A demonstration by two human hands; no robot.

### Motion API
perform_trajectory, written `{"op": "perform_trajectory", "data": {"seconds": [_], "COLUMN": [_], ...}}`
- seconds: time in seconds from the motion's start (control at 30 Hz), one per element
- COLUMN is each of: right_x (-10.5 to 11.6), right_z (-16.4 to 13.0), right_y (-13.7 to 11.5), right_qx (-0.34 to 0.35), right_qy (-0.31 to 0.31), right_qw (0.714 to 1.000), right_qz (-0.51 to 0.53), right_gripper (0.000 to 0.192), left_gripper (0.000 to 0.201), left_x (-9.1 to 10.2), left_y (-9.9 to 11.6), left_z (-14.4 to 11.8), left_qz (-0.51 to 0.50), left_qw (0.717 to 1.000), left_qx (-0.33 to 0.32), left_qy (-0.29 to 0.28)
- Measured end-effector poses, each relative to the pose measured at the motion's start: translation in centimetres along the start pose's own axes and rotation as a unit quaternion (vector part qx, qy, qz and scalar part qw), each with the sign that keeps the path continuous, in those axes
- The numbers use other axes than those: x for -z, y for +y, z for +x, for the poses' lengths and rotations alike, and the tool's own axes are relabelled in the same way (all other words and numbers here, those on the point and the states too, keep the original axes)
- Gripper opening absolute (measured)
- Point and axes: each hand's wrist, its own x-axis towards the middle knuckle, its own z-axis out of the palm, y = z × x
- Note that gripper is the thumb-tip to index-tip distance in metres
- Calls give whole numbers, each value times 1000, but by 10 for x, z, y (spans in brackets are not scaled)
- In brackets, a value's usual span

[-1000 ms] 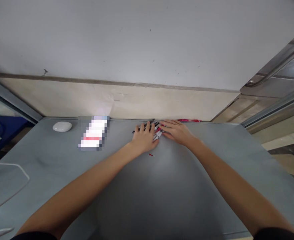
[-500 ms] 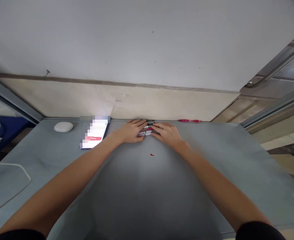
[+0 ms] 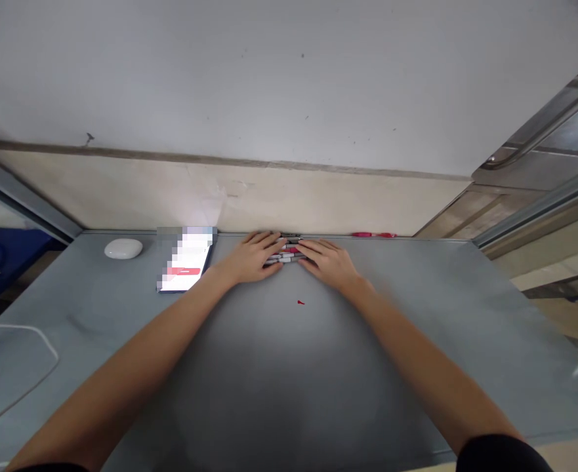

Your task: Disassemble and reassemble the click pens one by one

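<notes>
A grey table point(image 3: 289, 367) meets a pale wall. At its far edge both hands press flat from either side on a bunch of pens point(image 3: 287, 251): left hand point(image 3: 250, 257) and right hand point(image 3: 329, 261), fingers stretched, fingertips touching the pens. A red speck point(image 3: 300, 302) lies nearer, a phone point(image 3: 186, 267) and a white case point(image 3: 123, 248) leftward, a red pen point(image 3: 373, 235) rightward.

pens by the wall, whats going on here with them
A person has both hands flat on a grey table, at its far edge by the wall. The left hand and right hand press in from either side on a small bunch of pens lying between them. One pink pen lies apart to the right, a tiny red bit sits nearer, and a phone and white case lie to the left.
</notes>
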Motion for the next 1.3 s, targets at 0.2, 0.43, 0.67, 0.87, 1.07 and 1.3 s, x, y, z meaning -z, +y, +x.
{"op": "perform_trajectory", "data": {"seconds": [0.2, 0.43, 0.67, 0.87, 1.07, 1.3], "right_x": [-5, -12, -9, -2, 8, 13], "right_z": [4, 10, 4, -4, -26, -55], "right_y": [-4, -13, -16, -18, -26, -37], "right_qx": [-4, -4, -27, -74, -120, -104], "right_qy": [5, 51, 68, 76, 66, 49], "right_qw": [1000, 999, 996, 990, 987, 992], "right_qz": [7, 19, 46, 88, 85, 58], "right_gripper": [36, 34, 36, 36, 33, 34], "left_gripper": [54, 54, 54, 50, 45, 41], "left_x": [-7, -3, -4, -2, -2, 4], "left_y": [1, -12, -5, 8, 17, 42], "left_z": [2, 1, -5, -14, -26, -55], "left_qz": [10, 6, 12, 21, 11, 15], "left_qw": [999, 1000, 999, 997, 993, 991], "left_qx": [12, -13, 11, 34, 51, 59], "left_qy": [31, 17, 44, 71, 106, 117]}}
